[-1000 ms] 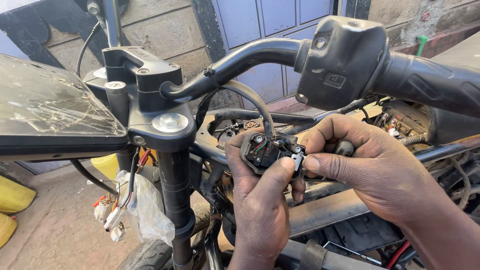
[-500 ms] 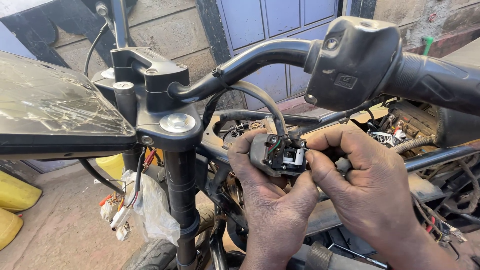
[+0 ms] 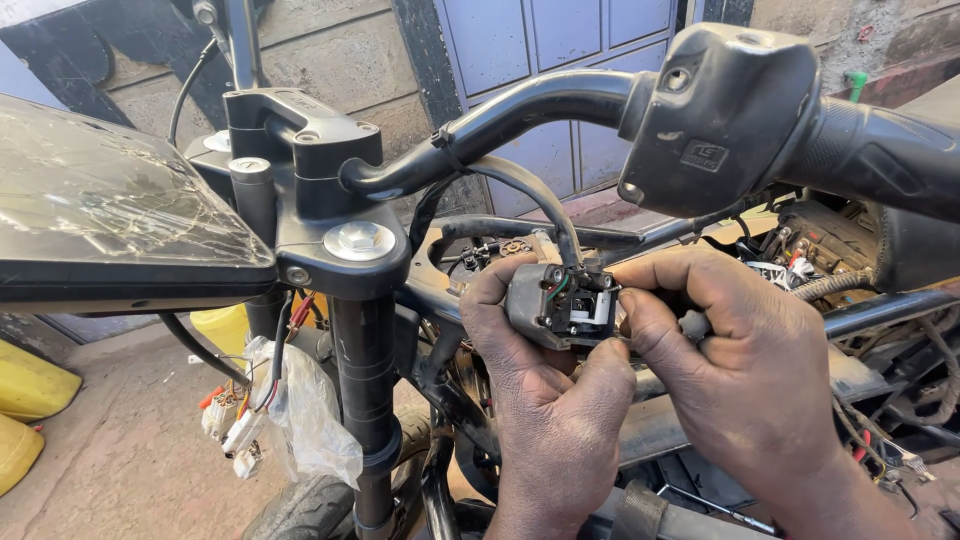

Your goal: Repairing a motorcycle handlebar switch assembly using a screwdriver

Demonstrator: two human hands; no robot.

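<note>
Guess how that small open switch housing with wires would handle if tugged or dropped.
The switch housing looks like rigid plastic, probably light: the left hand cradles it alone. Its cable tethers it to the handlebar, so it would likely dangle, not fall. The thin exposed wires seem fragile under tugging.

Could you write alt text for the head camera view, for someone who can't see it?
Two hands, left hand and right hand, hold a small black switch box with exposed wires beneath a motorcycle handlebar, beside the fork.
</note>
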